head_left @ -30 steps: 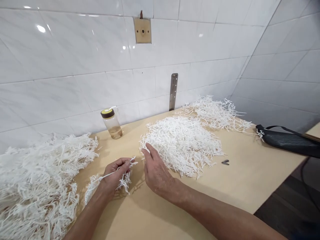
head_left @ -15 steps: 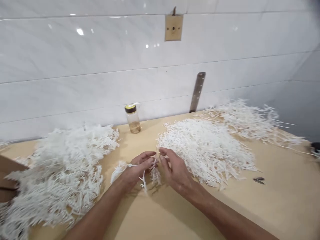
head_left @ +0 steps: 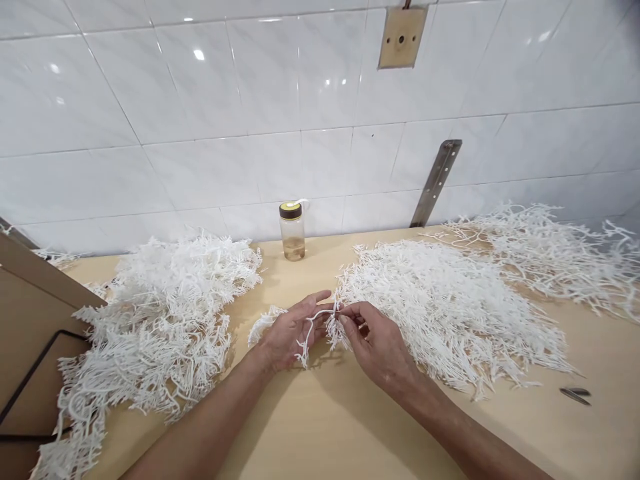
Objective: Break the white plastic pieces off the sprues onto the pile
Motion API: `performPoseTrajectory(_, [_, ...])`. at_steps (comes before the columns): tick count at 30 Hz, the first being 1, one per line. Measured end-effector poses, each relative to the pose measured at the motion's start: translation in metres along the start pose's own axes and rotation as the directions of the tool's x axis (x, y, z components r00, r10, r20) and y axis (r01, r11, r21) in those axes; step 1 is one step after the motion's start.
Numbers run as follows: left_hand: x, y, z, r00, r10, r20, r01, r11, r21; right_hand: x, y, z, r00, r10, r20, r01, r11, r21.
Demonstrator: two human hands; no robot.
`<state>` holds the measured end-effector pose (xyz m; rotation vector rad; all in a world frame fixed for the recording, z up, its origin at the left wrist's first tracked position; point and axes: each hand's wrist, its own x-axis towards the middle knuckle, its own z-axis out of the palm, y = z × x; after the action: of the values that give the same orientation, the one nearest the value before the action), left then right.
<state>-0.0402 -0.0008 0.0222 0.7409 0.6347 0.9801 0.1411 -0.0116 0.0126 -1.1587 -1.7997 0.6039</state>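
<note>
My left hand (head_left: pixel 295 330) is half curled in front of me. A thin white branching sprig (head_left: pixel 313 321) lies across its fingers, with one forked end hanging below. The hand cradles the sprig loosely, and part of the grip is hidden. My right hand (head_left: pixel 377 337) is closed, thumb and index finger pinching the sprig where a feathery tuft (head_left: pixel 336 331) hangs down. Just behind the left wrist lies another small white frond (head_left: pixel 264 323) on the table. The right hand is beside a large heap of white sprigs (head_left: pixel 440 307).
Another heap of white fronds (head_left: pixel 165 300) spreads at left, beside a brown box (head_left: pixel 35 313). Longer bare white branches (head_left: pixel 565 253) lie at the back right. A lidded jar (head_left: pixel 293 233) stands near the tiled wall. A metal bracket (head_left: pixel 437 183) leans there. Small dark snips (head_left: pixel 575 395) lie at right.
The view has turned left, so things sit farther right. My left fingers have opened out somewhat, and the right thumb and index have closed into a pinch on the sprig.
</note>
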Motion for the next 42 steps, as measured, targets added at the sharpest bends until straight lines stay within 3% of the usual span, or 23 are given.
performPoseTrajectory(3, [0.003, -0.003, -0.003, 0.998, 0.062, 0.009, -0.062, 0.998, 0.003, 0.0, 0.002, 0.0, 0.984, 0.15, 0.1, -0.159, 0.984, 0.087])
performPoseTrajectory(7, [0.005, -0.006, -0.003, 0.993, 0.115, 0.004, -0.115, 0.993, 0.015, -0.001, 0.007, 0.004, 0.905, 0.28, 0.32, -0.372, 0.886, 0.276])
performPoseTrajectory(10, [0.004, -0.006, -0.003, 0.992, 0.126, 0.02, -0.126, 0.992, 0.028, 0.0, 0.009, 0.005, 0.88, 0.322, 0.348, -0.432, 0.846, 0.311])
performPoseTrajectory(18, [0.004, -0.005, -0.007, 0.988, 0.138, -0.075, -0.128, 0.984, 0.123, 0.003, 0.006, -0.001, 0.946, 0.274, 0.174, -0.306, 0.931, 0.199])
performPoseTrajectory(23, [0.005, -0.005, -0.006, 0.986, 0.097, -0.132, -0.079, 0.988, 0.132, 0.0, 0.006, 0.0, 0.979, 0.163, 0.125, -0.18, 0.975, 0.132])
performPoseTrajectory(32, [0.011, -0.009, -0.014, 0.969, 0.179, -0.17, -0.138, 0.964, 0.227, 0.002, 0.006, -0.002, 0.989, 0.13, 0.07, -0.136, 0.987, 0.08])
performPoseTrajectory(36, [0.011, -0.006, -0.014, 0.973, 0.167, -0.161, -0.111, 0.944, 0.312, 0.002, 0.007, -0.001, 0.993, 0.099, 0.057, -0.102, 0.994, 0.049])
performPoseTrajectory(42, [0.009, -0.008, -0.007, 0.978, 0.146, -0.146, -0.097, 0.949, 0.301, 0.001, 0.009, 0.0, 0.996, 0.082, 0.031, -0.083, 0.996, 0.038])
